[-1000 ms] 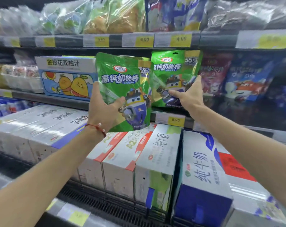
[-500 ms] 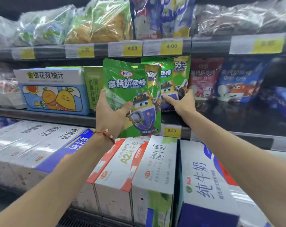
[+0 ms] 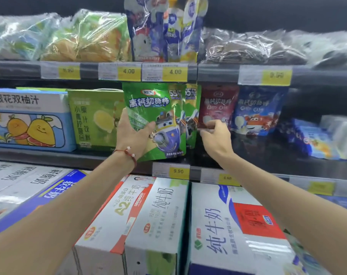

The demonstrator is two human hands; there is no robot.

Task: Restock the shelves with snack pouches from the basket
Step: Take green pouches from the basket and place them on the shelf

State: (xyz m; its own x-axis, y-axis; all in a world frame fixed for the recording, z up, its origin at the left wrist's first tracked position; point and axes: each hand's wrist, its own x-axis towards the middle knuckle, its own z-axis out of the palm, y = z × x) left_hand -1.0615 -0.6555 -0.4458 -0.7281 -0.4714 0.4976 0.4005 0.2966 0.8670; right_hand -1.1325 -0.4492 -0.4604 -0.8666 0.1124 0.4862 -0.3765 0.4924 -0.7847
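On the middle shelf [image 3: 39, 154], at nine o'clock in the view, stands a cardboard juice box [image 3: 29, 120] printed with two cartoon fruits. Just beside it, at its three o'clock, is a matte green box [image 3: 97, 118]. The left hand [image 3: 132, 133] is raised to the shelf, its arm stretched up from seven o'clock, with a red cord bracelet [image 3: 129, 153] on the wrist. Its fingers [image 3: 148, 127] are clamped on the lower left side of a glossy green pouch [image 3: 154, 108], thumb across the front and the rest behind. The pouch is upright at the shelf's front edge near the view's centre, its base above a yellow price tag [image 3: 177, 171]. Just behind it, at its three o'clock, a rear pouch [image 3: 191, 116] of the same print stands on the shelf. The right hand [image 3: 216, 137] reaches in from five o'clock. Its fingers [image 3: 214, 123] are together in a pinch on the lower left corner of a shiny red pouch [image 3: 220, 102]. At that pouch's three o'clock stands a blue pouch [image 3: 258, 110]. Below, at six o'clock, lie rectangular milk cartons [image 3: 158, 215].
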